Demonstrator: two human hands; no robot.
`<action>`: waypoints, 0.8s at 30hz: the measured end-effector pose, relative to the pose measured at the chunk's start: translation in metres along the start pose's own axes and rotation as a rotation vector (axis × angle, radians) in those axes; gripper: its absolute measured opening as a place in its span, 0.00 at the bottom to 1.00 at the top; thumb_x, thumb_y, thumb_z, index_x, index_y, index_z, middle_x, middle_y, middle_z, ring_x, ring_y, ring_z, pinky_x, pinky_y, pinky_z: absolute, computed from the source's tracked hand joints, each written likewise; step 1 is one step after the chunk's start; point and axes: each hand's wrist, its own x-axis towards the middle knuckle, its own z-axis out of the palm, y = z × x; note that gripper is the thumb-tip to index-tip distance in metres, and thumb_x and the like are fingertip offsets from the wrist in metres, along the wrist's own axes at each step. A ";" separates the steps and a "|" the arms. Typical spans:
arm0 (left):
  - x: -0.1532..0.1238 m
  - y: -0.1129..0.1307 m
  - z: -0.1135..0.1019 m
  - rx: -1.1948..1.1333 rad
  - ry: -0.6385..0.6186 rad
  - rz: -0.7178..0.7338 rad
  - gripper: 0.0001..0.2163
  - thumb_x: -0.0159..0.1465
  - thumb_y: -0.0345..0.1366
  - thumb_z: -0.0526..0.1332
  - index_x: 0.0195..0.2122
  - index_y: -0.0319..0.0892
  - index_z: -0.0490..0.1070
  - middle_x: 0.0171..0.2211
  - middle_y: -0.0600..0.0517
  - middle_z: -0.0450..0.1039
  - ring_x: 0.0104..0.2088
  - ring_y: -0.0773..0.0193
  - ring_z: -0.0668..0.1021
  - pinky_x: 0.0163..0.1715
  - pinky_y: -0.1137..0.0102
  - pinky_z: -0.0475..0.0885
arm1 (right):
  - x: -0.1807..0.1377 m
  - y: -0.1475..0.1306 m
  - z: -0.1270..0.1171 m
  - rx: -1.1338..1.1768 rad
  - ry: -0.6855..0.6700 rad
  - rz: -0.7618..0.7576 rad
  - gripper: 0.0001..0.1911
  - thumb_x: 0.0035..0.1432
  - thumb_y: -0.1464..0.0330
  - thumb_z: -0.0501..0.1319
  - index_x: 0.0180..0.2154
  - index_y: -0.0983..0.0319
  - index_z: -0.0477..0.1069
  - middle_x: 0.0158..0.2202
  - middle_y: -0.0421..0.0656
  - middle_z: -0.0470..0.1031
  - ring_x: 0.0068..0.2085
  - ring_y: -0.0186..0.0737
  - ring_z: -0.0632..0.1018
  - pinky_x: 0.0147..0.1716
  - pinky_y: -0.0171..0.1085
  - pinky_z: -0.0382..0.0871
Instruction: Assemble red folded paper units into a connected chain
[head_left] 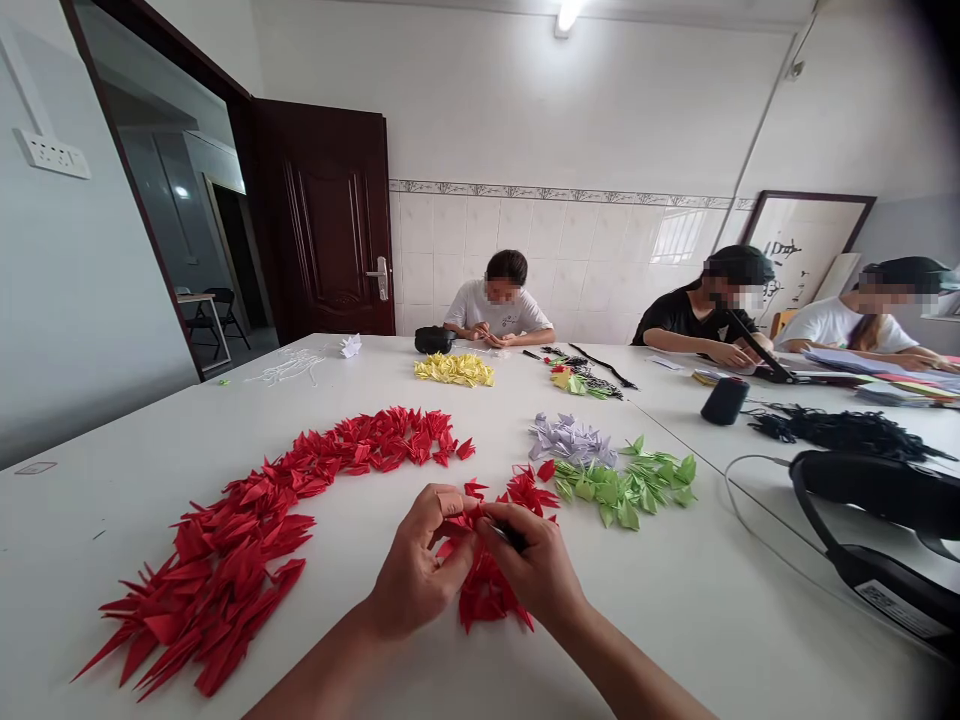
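Note:
My left hand [417,570] and my right hand [536,570] meet over the white table [112,470], fingers pinched around a cluster of joined red folded-paper pieces [484,590]. The right hand's fingers also pinch a thin dark object [513,538] that I cannot make out. A long curved band of loose red paper pieces [277,520] lies to the left. A few more red pieces [529,490] sit just beyond my hands.
Green [634,485], lilac [570,440] and yellow [454,370] paper piles lie further out. Black headphones [877,520] and a black cord heap [840,430] are at right. Three other people sit at the far side. A dark door [330,220] stands open behind.

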 end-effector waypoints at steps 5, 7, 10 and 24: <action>0.001 -0.005 -0.001 0.150 0.099 0.128 0.09 0.59 0.29 0.55 0.40 0.44 0.64 0.39 0.49 0.63 0.34 0.68 0.72 0.33 0.72 0.73 | 0.002 -0.003 -0.002 -0.089 0.005 0.016 0.09 0.55 0.65 0.55 0.32 0.62 0.73 0.25 0.40 0.74 0.26 0.33 0.71 0.26 0.30 0.64; 0.002 -0.006 -0.002 0.236 0.136 0.207 0.10 0.58 0.28 0.56 0.41 0.44 0.64 0.39 0.49 0.63 0.32 0.69 0.71 0.30 0.72 0.73 | 0.002 -0.005 -0.005 -0.108 -0.002 0.029 0.11 0.55 0.62 0.56 0.32 0.63 0.72 0.26 0.41 0.73 0.26 0.33 0.71 0.26 0.30 0.64; 0.003 -0.009 -0.004 0.293 0.144 0.265 0.11 0.58 0.28 0.57 0.41 0.45 0.64 0.39 0.50 0.64 0.30 0.70 0.70 0.29 0.71 0.72 | 0.001 -0.009 -0.008 -0.083 -0.049 -0.007 0.15 0.55 0.59 0.56 0.37 0.63 0.70 0.29 0.42 0.73 0.29 0.34 0.71 0.28 0.31 0.65; 0.003 -0.010 -0.006 0.335 0.118 0.301 0.12 0.58 0.26 0.57 0.42 0.44 0.64 0.38 0.50 0.64 0.29 0.71 0.70 0.30 0.72 0.71 | 0.003 -0.005 -0.012 -0.121 -0.114 -0.167 0.13 0.59 0.63 0.51 0.37 0.64 0.70 0.25 0.41 0.69 0.25 0.32 0.66 0.25 0.31 0.60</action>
